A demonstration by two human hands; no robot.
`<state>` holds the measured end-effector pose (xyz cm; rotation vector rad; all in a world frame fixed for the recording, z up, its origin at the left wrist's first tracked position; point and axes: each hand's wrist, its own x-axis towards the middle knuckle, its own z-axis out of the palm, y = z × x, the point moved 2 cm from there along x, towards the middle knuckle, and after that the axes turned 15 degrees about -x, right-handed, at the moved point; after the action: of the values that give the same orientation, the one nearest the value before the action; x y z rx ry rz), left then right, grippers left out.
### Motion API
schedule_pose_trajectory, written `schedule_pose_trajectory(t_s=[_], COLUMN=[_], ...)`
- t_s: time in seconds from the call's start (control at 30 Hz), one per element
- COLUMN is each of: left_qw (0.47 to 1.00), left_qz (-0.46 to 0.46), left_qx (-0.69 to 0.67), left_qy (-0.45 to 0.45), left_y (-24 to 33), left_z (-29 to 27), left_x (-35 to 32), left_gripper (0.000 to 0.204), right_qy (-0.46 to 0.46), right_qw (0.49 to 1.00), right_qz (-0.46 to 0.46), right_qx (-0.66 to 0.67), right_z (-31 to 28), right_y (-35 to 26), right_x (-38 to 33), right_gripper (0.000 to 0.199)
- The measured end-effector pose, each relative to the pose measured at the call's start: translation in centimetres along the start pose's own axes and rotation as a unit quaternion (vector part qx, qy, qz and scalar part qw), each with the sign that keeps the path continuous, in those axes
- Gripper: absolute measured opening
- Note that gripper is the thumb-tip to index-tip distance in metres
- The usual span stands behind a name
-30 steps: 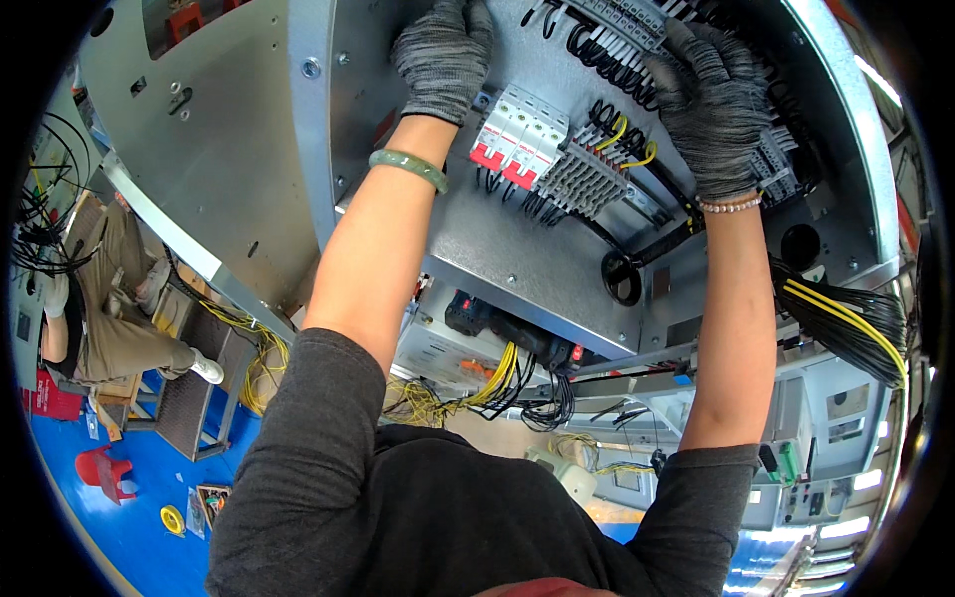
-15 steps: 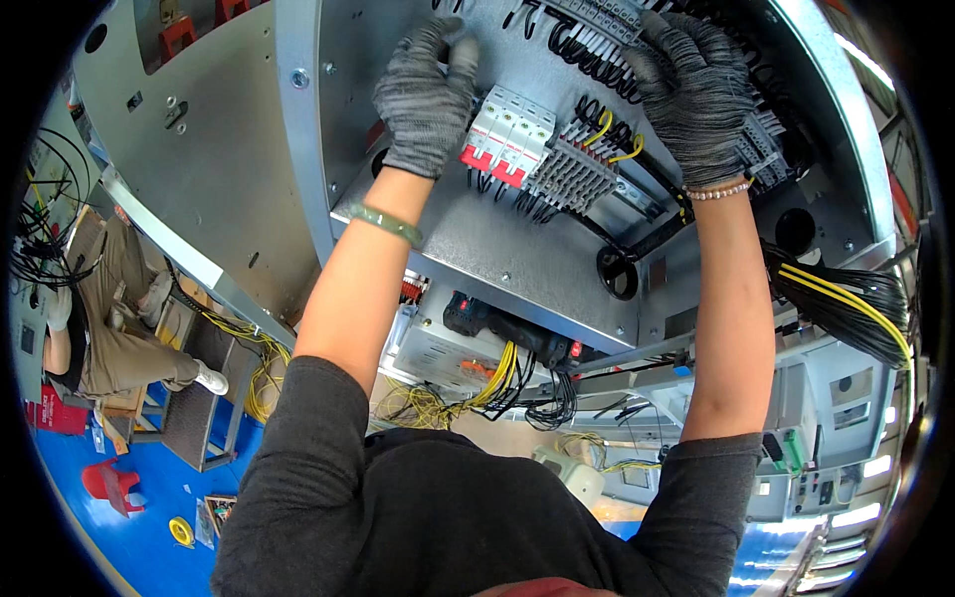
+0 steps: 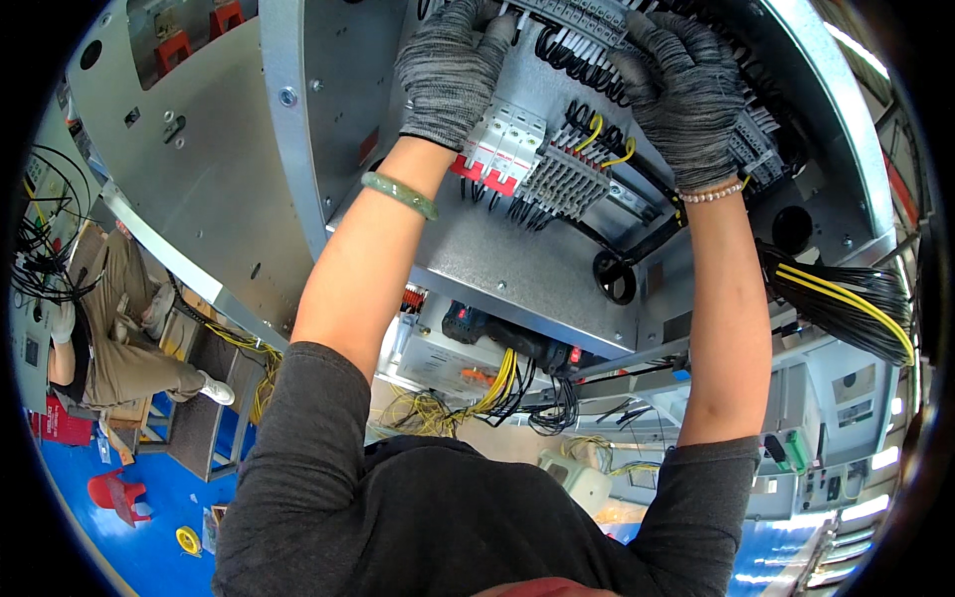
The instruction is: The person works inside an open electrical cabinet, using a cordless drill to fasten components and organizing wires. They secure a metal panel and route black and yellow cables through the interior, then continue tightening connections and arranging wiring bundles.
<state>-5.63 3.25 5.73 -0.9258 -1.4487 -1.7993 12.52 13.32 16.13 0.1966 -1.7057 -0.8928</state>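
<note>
Both my hands wear grey knitted gloves and reach into a metal cabinet. My left hand [image 3: 453, 80] is at the top edge of the picture, its fingers bent beside black wires with white sleeves [image 3: 519, 28]. The fingertips are partly cut off, and what they pinch is hidden. My right hand [image 3: 688, 99] bends over the right end of the upper grey terminal block [image 3: 582, 20], fingers curled in among the wires. Whatever lies under those fingertips cannot be seen. Below and between the hands sit white circuit breakers with red levers [image 3: 504, 149] and a lower terminal block [image 3: 565, 182] with yellow jumper wires [image 3: 595, 134].
A cabinet door [image 3: 189, 179] stands at the left. A power tool [image 3: 507, 338] lies below the cabinet's lower ledge [image 3: 497, 284]. A thick black wire bundle [image 3: 846, 298] hangs at the right. At the far left a person [image 3: 134, 338] sits near a red stool [image 3: 117, 496].
My left hand has moved up and to the right, closer to the hanging wires. My right hand stays at the terminal block. The view has shifted slightly.
</note>
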Motion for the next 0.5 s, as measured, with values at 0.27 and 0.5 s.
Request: schedule_pose_trajectory(t_s=[0.27,0.5], left_qw=[1.000,0.999], left_qz=[-0.012,0.038], left_qx=[-0.006,-0.002], left_qy=[-0.018,0.007], left_y=[-0.4,-0.2], left_z=[0.0,-0.2], left_x=[-0.1,0.4], left_gripper=[0.036,0.033], right_qy=[0.006,-0.001], right_qw=[1.000,0.999], right_qz=[-0.005,0.015], right_qx=[0.002,0.033], right_z=[0.1,0.1], right_y=[0.2,0.2], right_x=[-0.2,0.1], right_gripper=[0.034,0.031])
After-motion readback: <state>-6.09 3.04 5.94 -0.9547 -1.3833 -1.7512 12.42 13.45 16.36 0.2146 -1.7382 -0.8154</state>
